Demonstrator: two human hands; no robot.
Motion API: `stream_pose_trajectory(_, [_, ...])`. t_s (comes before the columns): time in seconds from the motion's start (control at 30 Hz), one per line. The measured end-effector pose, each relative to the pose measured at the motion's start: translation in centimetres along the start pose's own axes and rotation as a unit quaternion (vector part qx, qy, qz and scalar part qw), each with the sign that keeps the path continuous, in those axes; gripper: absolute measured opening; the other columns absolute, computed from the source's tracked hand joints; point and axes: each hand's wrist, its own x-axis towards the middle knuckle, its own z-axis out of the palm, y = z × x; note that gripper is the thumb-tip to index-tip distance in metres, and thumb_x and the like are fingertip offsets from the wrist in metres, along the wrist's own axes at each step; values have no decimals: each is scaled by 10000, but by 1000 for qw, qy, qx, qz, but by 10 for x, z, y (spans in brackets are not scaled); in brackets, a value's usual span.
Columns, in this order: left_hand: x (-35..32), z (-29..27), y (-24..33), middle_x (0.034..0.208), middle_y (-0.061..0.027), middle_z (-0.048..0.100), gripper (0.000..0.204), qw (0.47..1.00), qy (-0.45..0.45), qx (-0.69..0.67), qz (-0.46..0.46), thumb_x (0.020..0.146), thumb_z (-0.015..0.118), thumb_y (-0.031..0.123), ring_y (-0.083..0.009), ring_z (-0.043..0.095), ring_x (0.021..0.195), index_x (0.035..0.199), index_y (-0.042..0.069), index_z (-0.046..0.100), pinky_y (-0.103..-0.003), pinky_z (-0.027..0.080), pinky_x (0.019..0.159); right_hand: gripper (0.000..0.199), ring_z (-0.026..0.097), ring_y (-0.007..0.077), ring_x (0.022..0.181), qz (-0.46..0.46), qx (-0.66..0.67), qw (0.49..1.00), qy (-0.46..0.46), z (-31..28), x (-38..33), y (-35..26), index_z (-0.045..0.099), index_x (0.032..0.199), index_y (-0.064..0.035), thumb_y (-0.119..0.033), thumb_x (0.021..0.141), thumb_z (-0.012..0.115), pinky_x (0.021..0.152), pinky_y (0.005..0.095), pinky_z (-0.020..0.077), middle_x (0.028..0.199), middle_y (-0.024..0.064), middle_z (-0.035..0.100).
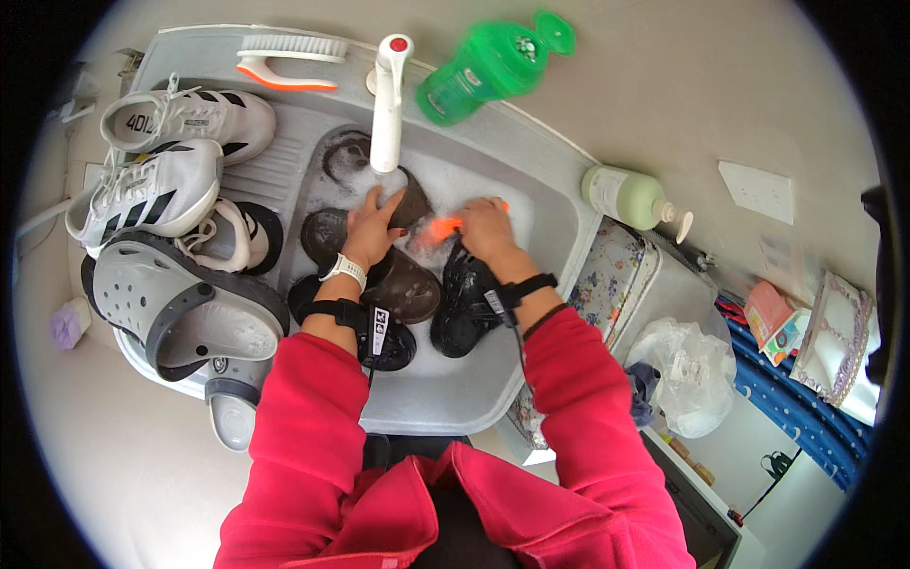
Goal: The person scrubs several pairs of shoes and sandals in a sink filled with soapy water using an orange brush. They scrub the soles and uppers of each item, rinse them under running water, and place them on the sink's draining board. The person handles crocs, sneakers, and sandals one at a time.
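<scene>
"Dark brown, smooth-surfaced shoe (413,201): where is it?"

"Inside the broad grey sink with rounded corners (445,417), below the tall white tap with a red dot (387,114), amid white suds."

"And how does it look?"

"Wet and slightly shiny, its side curved. A rounded brown piece of footwear (409,292) shows just below it; I can't tell whether both belong to one shoe."

"What lies beside them?"

"One glossy black, wet shoe (464,308), near the right wrist."

"And the hands?"

"The left hand (373,228) holds the brown shoe, thumb set apart from the fingers. The right hand (488,229) is curled closely around something smaller, a bright orange tool (449,226). That tool is blurred, so its working end is hard to make out."
</scene>
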Motion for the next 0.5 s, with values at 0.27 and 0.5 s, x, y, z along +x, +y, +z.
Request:
stream_pose_trajectory(0.27, [10, -1, -6, 1514, -186, 318, 610, 997, -9, -73, 2, 903, 664, 337, -352, 473, 1297, 1472, 299, 448, -463, 272, 1076, 217, 631, 294, 963, 12, 10, 1000, -21, 15, -7, -2, 742, 977, -149, -134, 796, 622, 877, 452, 437, 917, 93, 675])
stream_pose_trajectory(0.5, [16, 4, -5, 1498, -235, 306, 574, 997, -39, -66, -12, 951, 613, 384, -408, 407, 1342, 1487, 285, 432, -484, 260, 1111, 205, 620, 270, 1025, -3, 80, 996, -24, 16, -11, -7, 730, 948, -115, -138, 771, 629, 907, 408, 423, 975, 85, 682])
